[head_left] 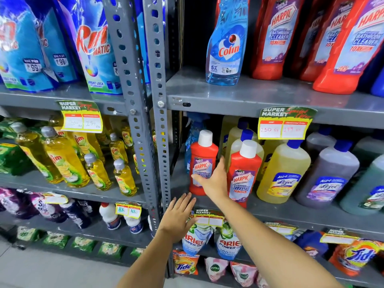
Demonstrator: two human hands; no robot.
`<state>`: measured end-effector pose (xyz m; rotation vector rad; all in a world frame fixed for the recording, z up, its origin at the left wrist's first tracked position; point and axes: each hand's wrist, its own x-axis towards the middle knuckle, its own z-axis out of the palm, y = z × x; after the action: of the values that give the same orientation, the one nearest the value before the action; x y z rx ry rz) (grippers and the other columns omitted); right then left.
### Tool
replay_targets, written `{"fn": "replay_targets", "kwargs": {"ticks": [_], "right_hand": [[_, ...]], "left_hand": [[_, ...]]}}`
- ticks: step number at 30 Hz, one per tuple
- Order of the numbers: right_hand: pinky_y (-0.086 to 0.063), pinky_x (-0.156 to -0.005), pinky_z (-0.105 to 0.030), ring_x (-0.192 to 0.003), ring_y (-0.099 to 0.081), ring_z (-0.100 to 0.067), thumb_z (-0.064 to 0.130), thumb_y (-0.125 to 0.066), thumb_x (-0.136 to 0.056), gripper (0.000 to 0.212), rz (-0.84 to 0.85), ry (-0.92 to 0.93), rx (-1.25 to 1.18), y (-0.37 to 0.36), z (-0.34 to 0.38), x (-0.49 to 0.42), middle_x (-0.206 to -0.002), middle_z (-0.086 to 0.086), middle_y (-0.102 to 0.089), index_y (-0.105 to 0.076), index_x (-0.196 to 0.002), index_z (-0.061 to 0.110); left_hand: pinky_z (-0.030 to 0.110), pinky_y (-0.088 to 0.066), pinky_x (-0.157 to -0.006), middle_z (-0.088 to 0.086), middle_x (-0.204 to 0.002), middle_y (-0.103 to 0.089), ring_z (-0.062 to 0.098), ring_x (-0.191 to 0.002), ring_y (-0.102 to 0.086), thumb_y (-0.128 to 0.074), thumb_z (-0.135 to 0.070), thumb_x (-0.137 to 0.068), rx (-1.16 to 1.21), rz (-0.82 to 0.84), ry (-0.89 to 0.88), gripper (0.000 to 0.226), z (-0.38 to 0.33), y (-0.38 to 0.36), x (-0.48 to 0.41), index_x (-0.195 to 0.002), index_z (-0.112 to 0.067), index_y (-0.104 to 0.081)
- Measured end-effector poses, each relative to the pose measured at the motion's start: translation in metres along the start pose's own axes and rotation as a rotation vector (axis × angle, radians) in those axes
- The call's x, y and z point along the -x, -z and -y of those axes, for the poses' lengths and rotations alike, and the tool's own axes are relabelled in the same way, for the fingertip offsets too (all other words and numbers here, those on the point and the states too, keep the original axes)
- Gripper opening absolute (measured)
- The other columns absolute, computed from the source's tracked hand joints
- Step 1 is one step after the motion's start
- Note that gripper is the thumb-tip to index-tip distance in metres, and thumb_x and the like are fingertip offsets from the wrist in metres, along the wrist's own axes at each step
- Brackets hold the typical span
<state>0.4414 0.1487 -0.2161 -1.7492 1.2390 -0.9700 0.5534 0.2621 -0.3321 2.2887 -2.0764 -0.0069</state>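
Note:
Two red Harpic bathroom-cleaner bottles with white caps stand on the middle grey shelf (291, 213). My right hand (214, 180) reaches between them, its thumb lying across the label of the left bottle (202, 161) and its fingers going behind it, beside the right bottle (244, 173). Whether the fingers close round the bottle is hidden. My left hand (178, 217) hovers with straight, spread fingers in front of the shelf edge just below, holding nothing.
Yellow and grey Lizol bottles (282, 173) stand right of the Harpic bottles. Above are a blue Colin bottle (226, 44) and several big red Harpic bottles. A grey perforated upright (158, 121) divides the racks; yellow Vim bottles (66, 159) fill the left shelf. Detergent pouches lie below.

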Motion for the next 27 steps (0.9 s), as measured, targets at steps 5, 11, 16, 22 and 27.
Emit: {"fn": "replay_targets", "kwargs": {"ticks": [5,11,16,22,27], "right_hand": [[-0.054,-0.092,-0.041,-0.108,-0.065,-0.025,0.021,-0.085,-0.069,0.069,-0.068,0.006,0.047,-0.011,-0.009,-0.002,-0.119,-0.008,-0.066,-0.048,-0.127,0.014],[-0.056,-0.088,-0.033,-0.094,-0.065,-0.01,0.019,-0.082,-0.073,0.055,-0.158,0.129,-0.019,0.029,0.023,0.007,-0.11,-0.001,-0.07,-0.055,-0.121,0.016],[-0.057,-0.081,-0.021,-0.094,-0.068,-0.002,0.012,-0.086,-0.068,0.052,-0.16,0.268,-0.263,0.081,0.065,0.067,-0.103,0.006,-0.072,-0.06,-0.112,0.017],[-0.052,-0.07,-0.015,-0.084,-0.07,-0.001,0.0,-0.086,-0.061,0.05,-0.297,0.508,-0.45,0.18,0.146,0.081,-0.087,0.017,-0.074,-0.061,-0.1,0.019],[-0.055,-0.079,-0.022,-0.091,-0.069,0.0,0.011,-0.088,-0.064,0.052,-0.386,0.706,-0.343,0.26,0.205,0.047,-0.1,0.014,-0.07,-0.056,-0.102,0.028]], "left_hand": [[0.045,-0.029,-0.11,0.008,-0.145,-0.048,0.024,-0.133,-0.045,-0.015,-0.057,-0.1,-0.02,-0.016,-0.031,0.07,0.002,-0.001,0.002,-0.141,-0.012,-0.049],[0.047,-0.033,-0.108,0.011,-0.14,-0.052,0.026,-0.129,-0.05,-0.013,-0.063,-0.098,-0.161,-0.159,-0.064,0.077,-0.003,0.029,-0.024,-0.137,-0.01,-0.053],[0.049,-0.047,-0.098,0.009,-0.141,-0.052,0.022,-0.137,-0.034,-0.015,-0.058,-0.101,-0.051,-0.167,-0.098,0.069,-0.005,0.054,-0.017,-0.139,-0.012,-0.05],[0.046,-0.021,-0.115,0.013,-0.155,-0.03,0.027,-0.145,-0.022,-0.058,-0.02,-0.095,0.268,-0.841,-0.341,0.054,-0.04,0.195,-0.014,-0.143,-0.002,-0.041],[0.047,-0.021,-0.115,0.014,-0.152,-0.035,0.029,-0.143,-0.026,-0.053,-0.022,-0.096,0.139,-1.095,-0.326,0.049,-0.055,0.3,-0.032,-0.141,-0.003,-0.044]]}}
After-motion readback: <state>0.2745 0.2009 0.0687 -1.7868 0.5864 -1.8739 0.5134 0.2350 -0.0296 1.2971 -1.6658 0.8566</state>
